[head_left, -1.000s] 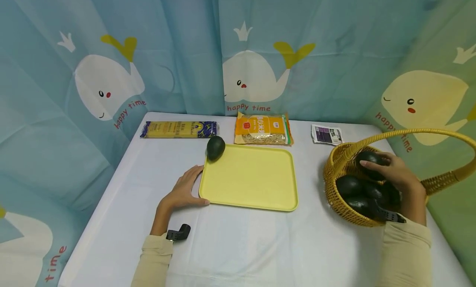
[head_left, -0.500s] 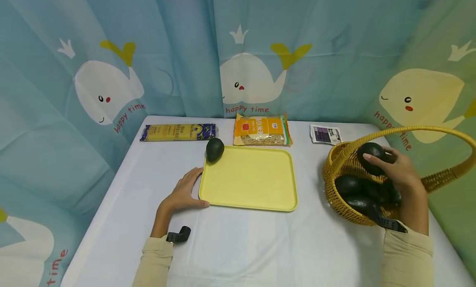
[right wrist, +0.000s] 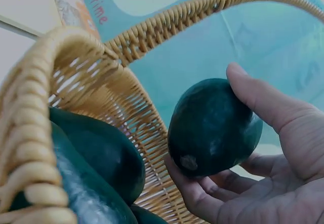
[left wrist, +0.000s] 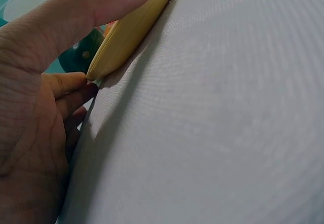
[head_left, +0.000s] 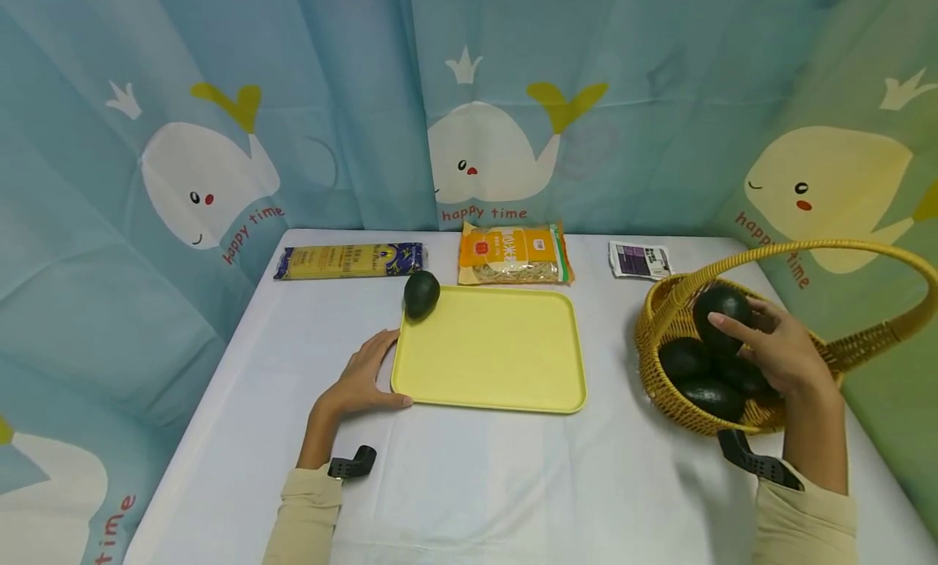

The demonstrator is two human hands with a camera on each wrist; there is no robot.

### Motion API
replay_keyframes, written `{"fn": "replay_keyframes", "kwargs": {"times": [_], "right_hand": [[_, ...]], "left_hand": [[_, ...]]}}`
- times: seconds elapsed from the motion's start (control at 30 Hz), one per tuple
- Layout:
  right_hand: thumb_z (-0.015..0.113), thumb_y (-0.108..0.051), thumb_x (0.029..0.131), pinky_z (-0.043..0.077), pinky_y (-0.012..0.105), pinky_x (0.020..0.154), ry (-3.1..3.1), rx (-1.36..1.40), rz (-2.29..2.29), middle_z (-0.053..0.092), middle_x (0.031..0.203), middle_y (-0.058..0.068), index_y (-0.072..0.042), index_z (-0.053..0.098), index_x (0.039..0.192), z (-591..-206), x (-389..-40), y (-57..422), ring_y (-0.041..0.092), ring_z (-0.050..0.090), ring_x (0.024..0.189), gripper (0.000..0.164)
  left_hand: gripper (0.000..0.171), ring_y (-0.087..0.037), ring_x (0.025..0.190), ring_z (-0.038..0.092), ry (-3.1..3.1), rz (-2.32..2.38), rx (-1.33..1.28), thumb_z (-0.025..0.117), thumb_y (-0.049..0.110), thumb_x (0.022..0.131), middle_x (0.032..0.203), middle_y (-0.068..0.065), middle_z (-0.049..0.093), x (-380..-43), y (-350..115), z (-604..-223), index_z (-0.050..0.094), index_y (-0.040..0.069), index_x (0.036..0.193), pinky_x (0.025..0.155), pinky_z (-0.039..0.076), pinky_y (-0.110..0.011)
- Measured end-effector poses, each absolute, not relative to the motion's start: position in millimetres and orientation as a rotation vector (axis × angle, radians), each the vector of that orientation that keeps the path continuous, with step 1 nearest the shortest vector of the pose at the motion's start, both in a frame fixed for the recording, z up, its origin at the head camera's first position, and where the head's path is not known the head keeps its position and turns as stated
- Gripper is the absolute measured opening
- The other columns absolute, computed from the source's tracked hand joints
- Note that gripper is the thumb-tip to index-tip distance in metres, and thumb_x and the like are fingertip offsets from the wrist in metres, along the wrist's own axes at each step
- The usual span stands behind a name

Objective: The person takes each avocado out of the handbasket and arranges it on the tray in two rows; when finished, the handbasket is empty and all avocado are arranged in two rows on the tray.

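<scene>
I have a white table (head_left: pixel 506 492) in my head view; on its right, a wicker basket (head_left: pixel 663 402); at centre, a yellow tray (head_left: pixel 489 349). The person's left hand (head_left: pixel 359 380), thumb and fingers spread apart, touches the tray's left side. The right hand (head_left: pixel 787 353) clasps a dark green fruit (head_left: pixel 720 303), over other fruits (head_left: pixel 711 397) in the basket.

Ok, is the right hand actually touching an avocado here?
Touching. The right wrist view shows the right hand gripping an avocado, with its thumb against the upper side and fingers underneath.
</scene>
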State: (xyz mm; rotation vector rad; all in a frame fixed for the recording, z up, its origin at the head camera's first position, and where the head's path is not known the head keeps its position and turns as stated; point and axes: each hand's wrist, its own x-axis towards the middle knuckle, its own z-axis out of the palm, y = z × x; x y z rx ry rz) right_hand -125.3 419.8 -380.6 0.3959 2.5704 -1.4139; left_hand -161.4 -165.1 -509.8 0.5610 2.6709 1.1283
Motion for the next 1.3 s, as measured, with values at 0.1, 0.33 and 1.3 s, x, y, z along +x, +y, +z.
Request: {"fn": "replay_keyframes", "kwargs": {"times": [0.1,0.33,1.3], "right_hand": [[0.055,-0.034,0.098,0.051,0.014,0.07,2.556,0.334,-1.499,0.047,0.12,-0.011,-0.02,0.017,0.155,-381.4,-117.3,417.1,-0.011,0.054,0.084,0.07],[0.052,-0.021,0.101,0.053,0.013,0.069,2.577,0.14,-1.569,0.048,0.107,-0.023,-0.041,0.037,0.121,-381.0,-97.9,410.7,-0.009,0.056,0.089,0.032],[0.056,0.014,0.09,0.057,0.025,0.078,2.438,-0.621,-1.529,0.058,0.123,-0.004,-0.003,0.039,0.14,-354.3,-80.3,342.6,0.008,0.063,0.104,0.055]], "left_hand": [[0.117,-0.033,0.151,0.013,2.674,1.127,0.563,0.085,0.049,0.061,0.162,-0.011,0.024,-161.5,-165.7,-511.2,0.025,0.015,0.155,0.118,0.012,-0.063],[0.117,-0.033,0.151,0.013,2.673,1.132,0.566,0.085,0.05,0.061,0.162,-0.011,0.024,-161.2,-165.8,-510.4,0.025,0.016,0.155,0.118,0.012,-0.064],[0.116,-0.034,0.151,0.014,2.674,1.146,0.582,0.085,0.049,0.062,0.161,-0.012,0.024,-161.0,-166.1,-508.6,0.025,0.013,0.155,0.118,0.013,-0.063]]}}
